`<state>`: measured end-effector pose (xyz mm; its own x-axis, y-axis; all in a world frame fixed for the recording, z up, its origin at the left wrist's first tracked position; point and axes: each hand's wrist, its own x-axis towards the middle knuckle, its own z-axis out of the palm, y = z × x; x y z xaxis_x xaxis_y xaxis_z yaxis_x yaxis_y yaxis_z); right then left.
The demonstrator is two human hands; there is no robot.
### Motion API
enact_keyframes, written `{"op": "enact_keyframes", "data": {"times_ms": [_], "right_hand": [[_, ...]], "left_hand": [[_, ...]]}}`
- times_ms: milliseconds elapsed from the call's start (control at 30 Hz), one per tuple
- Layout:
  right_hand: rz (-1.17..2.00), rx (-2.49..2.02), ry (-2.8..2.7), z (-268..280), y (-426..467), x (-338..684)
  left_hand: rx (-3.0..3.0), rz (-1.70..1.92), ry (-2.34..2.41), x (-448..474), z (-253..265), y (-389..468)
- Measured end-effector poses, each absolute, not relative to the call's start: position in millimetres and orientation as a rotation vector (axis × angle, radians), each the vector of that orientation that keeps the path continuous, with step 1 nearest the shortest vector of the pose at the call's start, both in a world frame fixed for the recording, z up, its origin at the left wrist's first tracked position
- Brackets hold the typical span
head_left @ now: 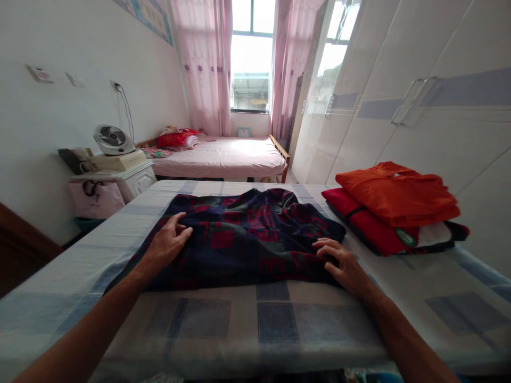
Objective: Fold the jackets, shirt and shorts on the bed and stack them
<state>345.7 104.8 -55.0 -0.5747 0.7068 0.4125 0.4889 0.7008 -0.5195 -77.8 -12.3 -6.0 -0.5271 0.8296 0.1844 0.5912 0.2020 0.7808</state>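
Note:
A dark navy plaid garment (235, 239) with red and green patches lies spread across the bed in front of me; its exact kind is hard to make out. My left hand (171, 239) is over its left part, fingers apart and slightly bent, holding nothing. Near the right end, my right hand (337, 260) rests on or just above the cloth with its fingers loosely curved and apart. Some folds and wrinkles run through the upper right of the garment.
Folded orange clothing (395, 191) sits on folded red clothing (371, 229) at the bed's right. The checked bedsheet (215, 319) covers the bed. Beyond are a pink bed (235, 154), a white wardrobe (399, 80), and a fan (114, 139) on a side cabinet (138, 181).

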Motion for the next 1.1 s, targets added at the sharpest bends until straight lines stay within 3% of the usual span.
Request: {"op": "enact_keyframes", "data": {"times_ms": [100,200,367,533,667,933,1100], "right_hand": [[0.535,-0.963,-2.292,-45,102,342],[0.518,-1.089,-2.201,-28,103,329],[0.461,-1.101,-2.252,-11,103,292],[0.323,-1.073,-2.503,-32,93,272],[0.457,-1.094,-2.581,-35,104,280],[0.14,-1.47,-2.328,-4,228,266],[0.135,-1.658,-2.273,-11,303,233]], "left_hand": [[1.567,0.855,2.564,-77,-19,-29],[1.524,0.621,2.579,-73,-26,-42],[1.57,0.47,2.478,-73,-37,-41],[1.938,0.402,2.607,-69,-47,-41],[2.09,0.11,2.548,-81,-38,-46],[2.138,0.358,2.585,-169,-19,24],[2.106,0.314,2.605,-211,-25,87]]}}
